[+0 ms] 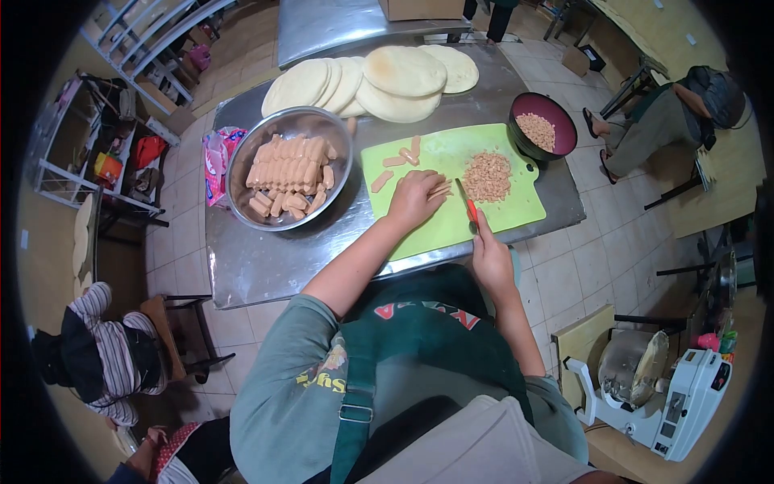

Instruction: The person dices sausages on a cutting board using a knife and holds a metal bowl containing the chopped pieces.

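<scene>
On a green cutting board [435, 234], my left hand [415, 198] presses down on sliced sausage strips [439, 189], fingers together. My right hand [490, 252] is closed round the orange handle of a knife [471, 208], its blade beside the strips. Right of the blade lies a pile of chopped sausage [487, 176]. Several loose sausage pieces [394, 161] rest at the board's upper left. A steel bowl [343, 173] to the left holds many whole sausages [286, 171]. A dark bowl [570, 127] with chopped pieces stands at the board's upper right corner.
Stacked flat round breads [403, 71] lie along the metal table's [274, 270] far side. A pink plastic packet [218, 157] is left of the steel bowl. People are at the right [673, 121], lower left [105, 351] and far side. A white mixer [685, 403] stands lower right.
</scene>
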Demonstrator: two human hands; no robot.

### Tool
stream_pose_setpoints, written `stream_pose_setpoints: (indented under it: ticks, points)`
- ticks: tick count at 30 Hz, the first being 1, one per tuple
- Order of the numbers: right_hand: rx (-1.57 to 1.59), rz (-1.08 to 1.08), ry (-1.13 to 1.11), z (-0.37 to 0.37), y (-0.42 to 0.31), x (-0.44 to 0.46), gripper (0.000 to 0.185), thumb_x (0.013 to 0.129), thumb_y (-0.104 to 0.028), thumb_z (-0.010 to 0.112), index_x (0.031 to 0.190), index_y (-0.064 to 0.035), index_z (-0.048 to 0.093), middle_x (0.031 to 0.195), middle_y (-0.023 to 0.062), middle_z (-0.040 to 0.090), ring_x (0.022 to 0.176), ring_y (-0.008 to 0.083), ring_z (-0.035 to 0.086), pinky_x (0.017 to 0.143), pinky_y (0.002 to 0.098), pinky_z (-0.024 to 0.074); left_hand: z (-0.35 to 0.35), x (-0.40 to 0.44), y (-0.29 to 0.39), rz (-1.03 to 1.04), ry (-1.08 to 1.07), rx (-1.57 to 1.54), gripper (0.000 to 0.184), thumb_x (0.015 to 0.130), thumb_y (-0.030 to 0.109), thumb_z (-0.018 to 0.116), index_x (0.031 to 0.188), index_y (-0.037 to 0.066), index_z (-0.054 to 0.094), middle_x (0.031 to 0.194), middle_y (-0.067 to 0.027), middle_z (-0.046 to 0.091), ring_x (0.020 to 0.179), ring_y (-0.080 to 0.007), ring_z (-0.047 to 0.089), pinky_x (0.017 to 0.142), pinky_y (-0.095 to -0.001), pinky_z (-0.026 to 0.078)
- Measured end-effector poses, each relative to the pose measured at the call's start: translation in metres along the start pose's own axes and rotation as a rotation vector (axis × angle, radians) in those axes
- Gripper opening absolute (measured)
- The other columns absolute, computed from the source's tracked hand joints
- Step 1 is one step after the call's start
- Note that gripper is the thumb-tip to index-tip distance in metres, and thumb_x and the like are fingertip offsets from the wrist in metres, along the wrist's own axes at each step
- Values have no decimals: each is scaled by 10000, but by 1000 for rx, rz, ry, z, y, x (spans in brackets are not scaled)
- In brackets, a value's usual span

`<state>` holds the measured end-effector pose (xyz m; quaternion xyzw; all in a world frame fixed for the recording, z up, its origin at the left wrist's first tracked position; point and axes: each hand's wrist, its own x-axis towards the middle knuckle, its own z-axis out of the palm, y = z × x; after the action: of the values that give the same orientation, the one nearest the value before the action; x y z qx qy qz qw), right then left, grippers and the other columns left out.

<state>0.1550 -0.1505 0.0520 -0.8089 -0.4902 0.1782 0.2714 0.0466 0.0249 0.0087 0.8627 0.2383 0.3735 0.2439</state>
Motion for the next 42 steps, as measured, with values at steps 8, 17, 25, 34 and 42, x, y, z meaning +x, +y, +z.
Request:
stream_pose_setpoints:
  ticks: [8,17,25,34,42]
  points:
    - [-152,7,-96,1,-8,9,511,886,-139,442,1386,-169,342,854,228,617,798,395,598,730,466,458,3,-1,-5,-15,-32,1,313,692,113,696,986,32,628,906,-129,644,811,-318,602,725,-404,471]
    - [-162,-4,-85,4,-9,7,502,884,-131,437,1378,-154,358,816,224,615,773,387,599,712,475,454,3,-1,1,134,57,79,239,736,123,676,962,49,651,945,-136,645,780,-305,624,668,-385,495]
    - [-14,-19,3,-2,4,4,495,880,-131,443,1369,-132,366,808,255,598,750,420,579,690,480,445,0,-2,-1,200,41,147,190,764,147,666,927,49,655,961,-141,645,790,-290,632,657,-377,507]
    - [97,-80,8,1,3,-3,497,876,-124,445,1367,-128,370,849,267,599,775,434,575,707,479,448,-5,-1,-1,62,-47,0,217,778,155,664,960,36,655,964,-134,654,843,-296,632,735,-362,510]
    - [20,-53,-2,3,-5,16,497,889,-129,440,1378,-121,352,794,254,598,752,412,587,689,469,449,2,-1,4,13,-61,133,236,788,161,650,984,30,652,980,-144,648,846,-310,623,738,-371,510]
